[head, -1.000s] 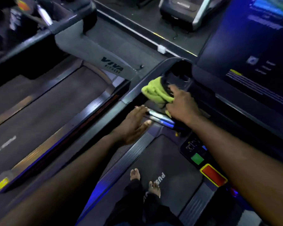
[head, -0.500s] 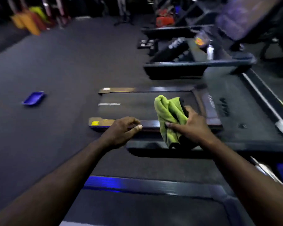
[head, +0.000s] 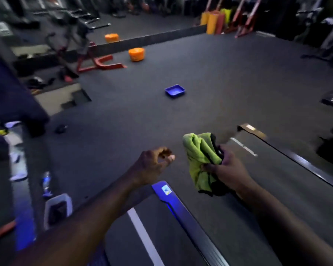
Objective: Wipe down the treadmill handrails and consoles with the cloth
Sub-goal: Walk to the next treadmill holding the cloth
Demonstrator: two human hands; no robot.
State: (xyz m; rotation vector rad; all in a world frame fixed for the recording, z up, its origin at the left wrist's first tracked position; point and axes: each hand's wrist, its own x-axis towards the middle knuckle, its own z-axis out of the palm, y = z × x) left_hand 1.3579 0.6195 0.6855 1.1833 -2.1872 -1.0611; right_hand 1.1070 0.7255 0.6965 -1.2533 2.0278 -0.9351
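Cloth bunched in right hand: grip clenched on the lower folds, upper folds standing free above the fingers, all of it in the air and touching no surface. Left hand just left of the cloth, grip released, fingers loosely curled on nothing. No handrail or console identifiable in view; lit side rail of one treadmill deck below the cloth, second belt right of the cloth, blue tray on the floor well beyond the cloth. Judged step: transit to the next surface for wiping. Before contact, refold to present a flat, clean face rather than a wad, and spread the fingers behind that face for even pressure. Brace the free left hand on a fixed part, not on a belt. Wipe along each handrail end to end in overlapping passes; on a console, press lightly to avoid triggering controls. Mind footing between decks in the dim light.
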